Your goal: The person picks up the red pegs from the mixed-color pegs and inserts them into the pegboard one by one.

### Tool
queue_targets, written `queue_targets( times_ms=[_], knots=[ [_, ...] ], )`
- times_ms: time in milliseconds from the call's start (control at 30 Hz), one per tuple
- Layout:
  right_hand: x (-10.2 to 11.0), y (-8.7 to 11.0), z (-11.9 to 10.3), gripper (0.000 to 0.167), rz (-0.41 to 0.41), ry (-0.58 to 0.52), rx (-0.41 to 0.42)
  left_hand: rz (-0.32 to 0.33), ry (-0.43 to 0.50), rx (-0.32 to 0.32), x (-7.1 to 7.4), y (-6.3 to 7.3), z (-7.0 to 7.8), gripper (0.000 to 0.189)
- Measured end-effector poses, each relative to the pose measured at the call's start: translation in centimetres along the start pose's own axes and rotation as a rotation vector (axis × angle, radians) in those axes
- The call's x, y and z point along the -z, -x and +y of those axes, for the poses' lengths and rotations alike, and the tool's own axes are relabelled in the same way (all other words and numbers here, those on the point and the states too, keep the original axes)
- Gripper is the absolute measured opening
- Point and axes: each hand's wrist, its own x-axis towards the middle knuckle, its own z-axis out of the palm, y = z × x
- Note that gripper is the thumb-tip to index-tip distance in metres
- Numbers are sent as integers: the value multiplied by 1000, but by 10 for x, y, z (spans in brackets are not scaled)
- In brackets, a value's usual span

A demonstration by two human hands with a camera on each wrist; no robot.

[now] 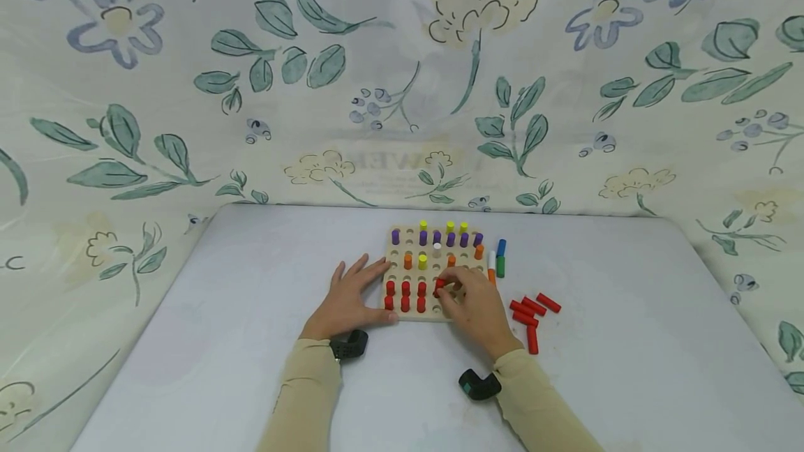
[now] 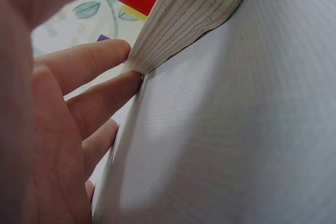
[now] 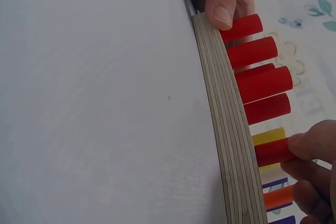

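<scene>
Head view: loose red pegs (image 1: 525, 318) lie near the pegboard (image 1: 430, 270).

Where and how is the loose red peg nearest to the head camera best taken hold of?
Probably pinch this red peg from above, across the long sides of its near half: it lies flat, pointing away from the camera; its far end is close to another peg, its near end free.

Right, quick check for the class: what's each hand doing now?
Left hand: open, touching the board.
Right hand: closed, pinching a red peg.
</scene>
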Motion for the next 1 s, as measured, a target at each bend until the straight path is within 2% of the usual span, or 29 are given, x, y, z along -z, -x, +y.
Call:
queue_targets(
  times_ms=[600, 1000],
  knots=[
    [-1, 0, 0, 18, -41, 6, 8, 5, -2, 3, 0, 0, 1, 98],
    [-2, -2, 0, 24, -133, 38, -52, 2, -3, 17, -1, -1, 1, 97]
  ],
)
